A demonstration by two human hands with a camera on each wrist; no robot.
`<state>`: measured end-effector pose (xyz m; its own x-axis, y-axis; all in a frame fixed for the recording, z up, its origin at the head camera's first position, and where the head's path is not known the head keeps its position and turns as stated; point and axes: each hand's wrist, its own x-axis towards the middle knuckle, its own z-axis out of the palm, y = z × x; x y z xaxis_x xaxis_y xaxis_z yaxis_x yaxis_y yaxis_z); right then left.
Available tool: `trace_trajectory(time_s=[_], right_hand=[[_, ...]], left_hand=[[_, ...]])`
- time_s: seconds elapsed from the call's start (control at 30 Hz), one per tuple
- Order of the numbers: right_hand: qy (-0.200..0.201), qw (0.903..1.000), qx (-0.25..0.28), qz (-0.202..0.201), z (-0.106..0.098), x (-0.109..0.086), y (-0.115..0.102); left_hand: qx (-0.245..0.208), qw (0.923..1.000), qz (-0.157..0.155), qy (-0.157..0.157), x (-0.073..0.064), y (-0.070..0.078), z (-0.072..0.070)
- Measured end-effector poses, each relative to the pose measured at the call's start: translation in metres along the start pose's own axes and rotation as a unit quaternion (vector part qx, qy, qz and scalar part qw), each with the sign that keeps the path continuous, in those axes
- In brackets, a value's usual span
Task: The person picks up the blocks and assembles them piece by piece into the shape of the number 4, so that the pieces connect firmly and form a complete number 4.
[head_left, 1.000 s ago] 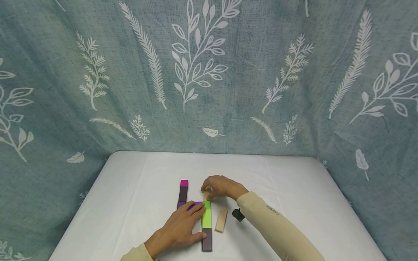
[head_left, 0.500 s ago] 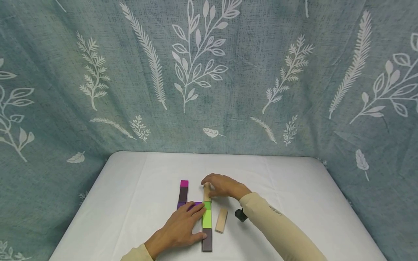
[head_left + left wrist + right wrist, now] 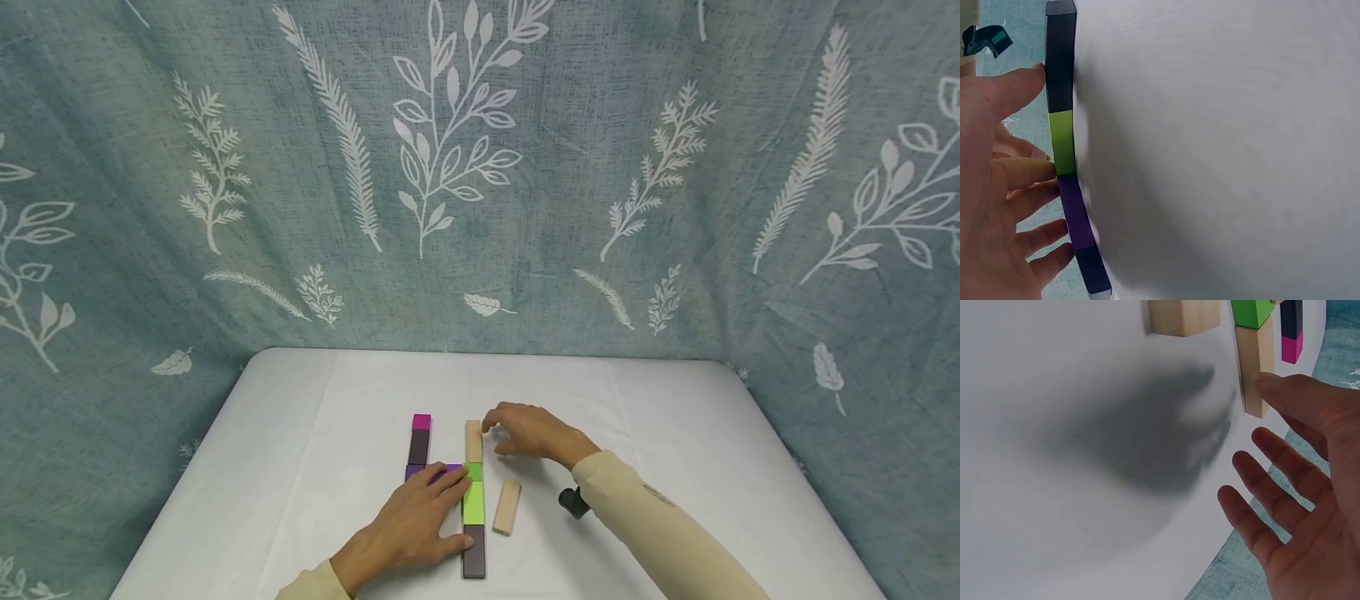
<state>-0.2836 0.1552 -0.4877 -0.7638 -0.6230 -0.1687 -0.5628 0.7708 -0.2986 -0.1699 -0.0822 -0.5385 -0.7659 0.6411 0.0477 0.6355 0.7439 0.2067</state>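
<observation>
My left hand (image 3: 422,521) rests with spread, nearly straight fingers on a joined figure of coloured blocks, thumb on a dark grey block (image 3: 474,552). Its fingertips touch around the purple block (image 3: 453,468) and the green block (image 3: 474,472); a lime block (image 3: 473,503) lies between green and grey. Beyond the green one, in line with it, lies a plain wooden block (image 3: 473,440). Just right of that block hovers my right hand (image 3: 531,432), fingers relaxed and holding nothing. In the right wrist view its thumb overlaps the wooden block (image 3: 1252,369); contact is unclear.
A second wooden block (image 3: 507,507) lies loose to the right of the lime block. The figure's left column ends in a black block (image 3: 419,447) and a magenta one (image 3: 422,422). A patterned curtain (image 3: 480,167) hangs behind the white table (image 3: 660,400).
My right hand has let go of the far wooden block and moved right, uncovering it at the end of the green block. My left hand stays in place.
</observation>
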Motion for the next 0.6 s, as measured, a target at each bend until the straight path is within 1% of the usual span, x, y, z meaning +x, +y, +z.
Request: trace_trajectory(time_s=[0.33, 0.6], right_hand=[[-0.01, 0.9999, -0.008, 0.006, 0.007, -0.02, 0.002], [-0.024, 0.9994, -0.02, -0.018, 0.015, -0.042, -0.003]], left_hand=[[0.006, 0.9999, 0.006, 0.008, -0.001, -0.001, 0.002], [0.011, 0.9998, 0.009, 0.011, -0.001, 0.0, 0.001]])
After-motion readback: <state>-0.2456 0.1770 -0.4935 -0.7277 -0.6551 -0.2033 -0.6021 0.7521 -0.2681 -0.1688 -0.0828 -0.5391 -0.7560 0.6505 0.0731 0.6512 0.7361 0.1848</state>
